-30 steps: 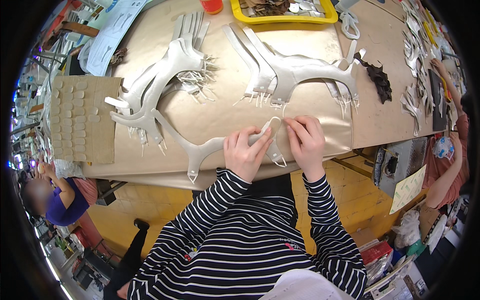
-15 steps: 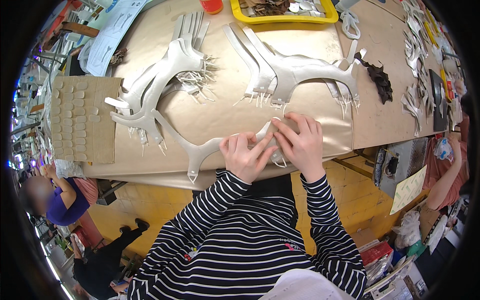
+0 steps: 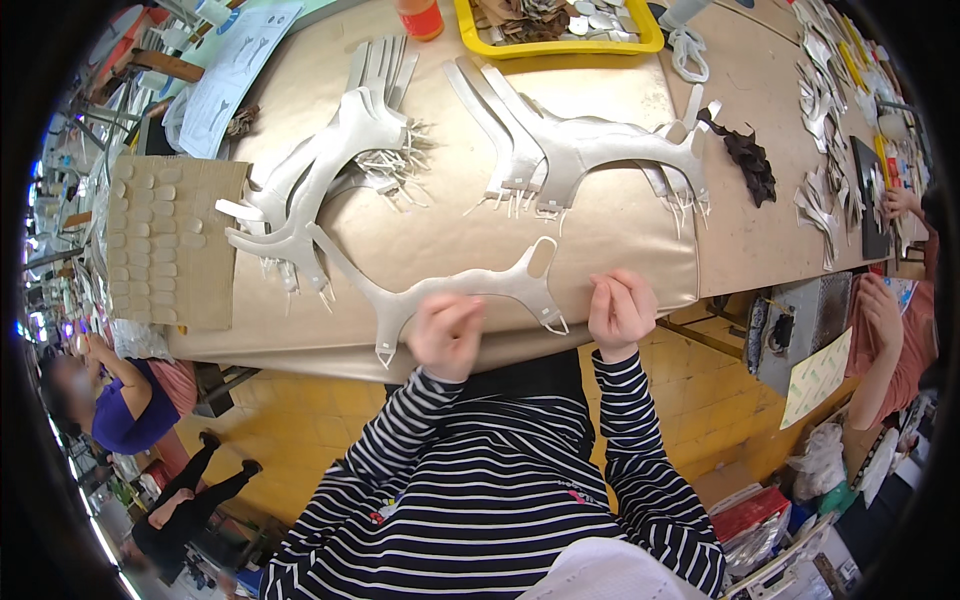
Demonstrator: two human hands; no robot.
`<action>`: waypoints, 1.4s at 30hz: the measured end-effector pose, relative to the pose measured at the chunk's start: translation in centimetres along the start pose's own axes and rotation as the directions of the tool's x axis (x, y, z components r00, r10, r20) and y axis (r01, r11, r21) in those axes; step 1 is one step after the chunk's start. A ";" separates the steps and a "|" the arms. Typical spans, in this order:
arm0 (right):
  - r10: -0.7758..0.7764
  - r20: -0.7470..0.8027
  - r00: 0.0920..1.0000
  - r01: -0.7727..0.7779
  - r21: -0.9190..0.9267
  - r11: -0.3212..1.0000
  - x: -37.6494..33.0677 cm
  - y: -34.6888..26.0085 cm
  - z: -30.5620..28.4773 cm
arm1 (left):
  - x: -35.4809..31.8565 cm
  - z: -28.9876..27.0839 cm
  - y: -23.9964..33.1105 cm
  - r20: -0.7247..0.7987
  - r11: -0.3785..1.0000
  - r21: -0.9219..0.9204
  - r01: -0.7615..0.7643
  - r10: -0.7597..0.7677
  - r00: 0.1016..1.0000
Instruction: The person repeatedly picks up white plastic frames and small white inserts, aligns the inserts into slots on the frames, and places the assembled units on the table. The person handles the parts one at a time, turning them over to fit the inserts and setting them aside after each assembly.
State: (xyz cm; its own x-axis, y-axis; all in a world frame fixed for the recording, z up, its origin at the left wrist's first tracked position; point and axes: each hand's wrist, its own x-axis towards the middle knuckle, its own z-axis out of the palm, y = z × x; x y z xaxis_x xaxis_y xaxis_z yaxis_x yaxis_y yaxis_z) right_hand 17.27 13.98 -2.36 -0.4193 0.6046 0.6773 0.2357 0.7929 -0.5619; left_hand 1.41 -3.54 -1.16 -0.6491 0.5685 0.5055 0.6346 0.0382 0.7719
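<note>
Silvery, the cut piece (image 3: 455, 290) lies at the table (image 3: 600, 235) edge with its long axis running left to right, our left hand (image 3: 445, 335) curled upon it, our right hand (image 3: 621, 312) loosely fisted, empty, just beside its right end.

A cut piece (image 3: 455, 290) lies on the worktop (image 3: 620, 215) before both hands; stacks (image 3: 320, 170) behind left, tray (image 3: 560, 45) at the far edge.

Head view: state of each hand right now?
Left hand: curled, resting on the pale cut-out piece; grip cannot be told.
Right hand: curled just right of it; cannot be told.
</note>
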 end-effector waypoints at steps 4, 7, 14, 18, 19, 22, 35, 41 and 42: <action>0.085 0.077 0.993 -0.083 -0.027 0.996 0.4 -0.3 0.4 | 0.2 -5.8 -2.3 -0.159 0.974 0.081 0.211 -0.197 0.967; 0.132 0.174 0.976 -0.122 -0.064 0.990 1.9 -0.8 0.9 | 0.5 -9.0 -3.7 -0.276 0.859 -0.045 0.510 -0.501 0.820; 0.213 0.501 0.839 -0.144 -0.174 0.974 3.1 -3.8 1.1 | -1.4 -8.7 -3.2 0.061 0.762 0.560 0.325 -0.429 0.901; 0.348 0.433 0.832 -0.325 -0.128 0.937 2.5 -4.5 1.6 | -0.9 -7.9 -2.3 -0.032 0.782 0.412 0.468 -0.501 0.865; 0.386 0.397 0.833 -0.364 -0.131 0.922 2.3 -4.7 1.7 | -0.6 -7.6 -2.0 -0.069 0.783 0.378 0.494 -0.508 0.859; 0.481 0.319 0.817 -0.454 -0.161 0.877 1.8 -5.3 1.8 | 0.5 -6.9 -0.6 -0.065 0.835 0.350 0.424 -0.430 0.900; 0.419 0.380 0.825 -0.405 -0.121 0.906 2.0 -5.1 0.8 | 2.8 1.9 1.6 0.521 0.969 0.241 0.055 -0.177 0.835; 0.600 0.618 0.507 -0.848 0.483 0.218 2.3 -7.0 0.0 | 4.2 -0.5 3.0 0.569 0.947 0.050 0.317 -0.288 0.771; 0.584 0.629 0.513 -0.836 0.519 0.176 2.5 -7.4 -0.2 | 4.5 -1.1 3.6 0.583 0.893 -0.026 0.449 -0.351 0.733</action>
State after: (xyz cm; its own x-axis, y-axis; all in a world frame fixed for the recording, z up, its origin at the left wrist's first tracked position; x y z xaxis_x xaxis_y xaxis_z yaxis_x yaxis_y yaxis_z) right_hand 14.63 9.63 3.65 -0.6288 0.7256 -0.2795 -0.0630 -0.4058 -0.9118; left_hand 0.33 -1.72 4.36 -0.4538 0.8822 -0.1257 0.2639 0.2678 0.9266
